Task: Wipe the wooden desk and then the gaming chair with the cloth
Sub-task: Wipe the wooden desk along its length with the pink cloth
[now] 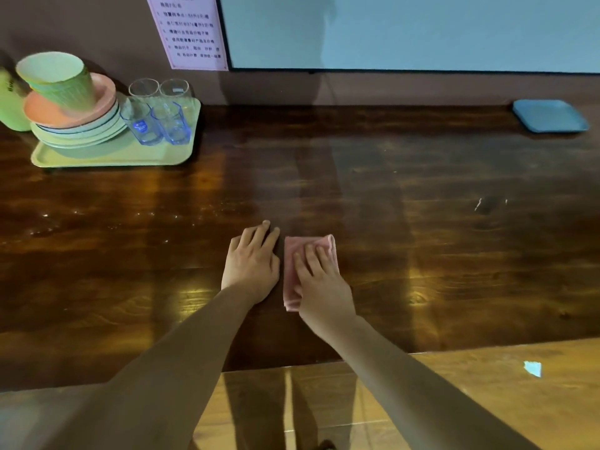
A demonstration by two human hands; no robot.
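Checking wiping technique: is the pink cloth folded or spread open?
Folded: the cloth is a compact pad with a doubled far edge, under the flat right hand.

Four glasses [142, 125], two hands [251, 264], one cloth [290, 271]

The scene is dim and warm-toned. The pale screen [406, 30] at the back is the brightest area and lays a soft sheen on the dark wooden desk [422, 190]. Yellow glare patches sit near the desk's front edge. The wide lens bows the picture's edges, and the green object [11, 105] at far left is smeared with blur.
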